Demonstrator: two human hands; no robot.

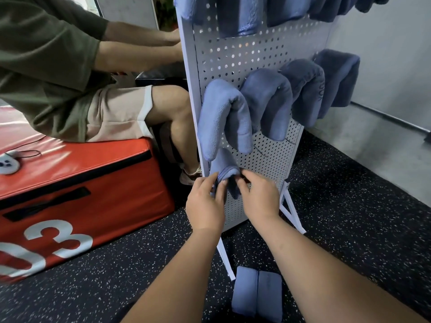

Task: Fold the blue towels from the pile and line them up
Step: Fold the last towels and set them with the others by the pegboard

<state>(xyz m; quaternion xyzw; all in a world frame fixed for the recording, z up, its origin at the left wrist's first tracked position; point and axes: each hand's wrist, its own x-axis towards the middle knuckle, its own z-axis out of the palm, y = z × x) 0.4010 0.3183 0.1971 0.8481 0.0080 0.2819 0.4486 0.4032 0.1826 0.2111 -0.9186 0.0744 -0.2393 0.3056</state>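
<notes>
The left hand (206, 201) and right hand (260, 197) are both closed on a small blue towel (225, 167). The fingertips of each hand pinch its lower, bunched edge, left hand on the left side and right hand on the right. The towel is held up against the lower left part of a white pegboard (263, 159), and its upper end reaches just under the leftmost towel hanging there. Both forearms come in from the near edge and converge on this spot.

Above the hands, a row of four hanging towels (268, 106) is draped over pegs across the middle of the board, running from near left to far right. More blue towels (242, 15) hang along the top edge. The board stands on thin white legs (225, 257) on a black speckled floor (349, 217).

On the floor close to the near leg, two folded towels (256, 294) lie side by side, touching along their long edges.

To the left is a red padded box (81, 173) printed with a white "03". A small white gadget (8, 163) with a cord lies on top of it. A person (46, 66) in a green shirt and beige shorts sits on the box, arms stretched toward the far side of the board. A grey wall (384, 66) runs along the right.
</notes>
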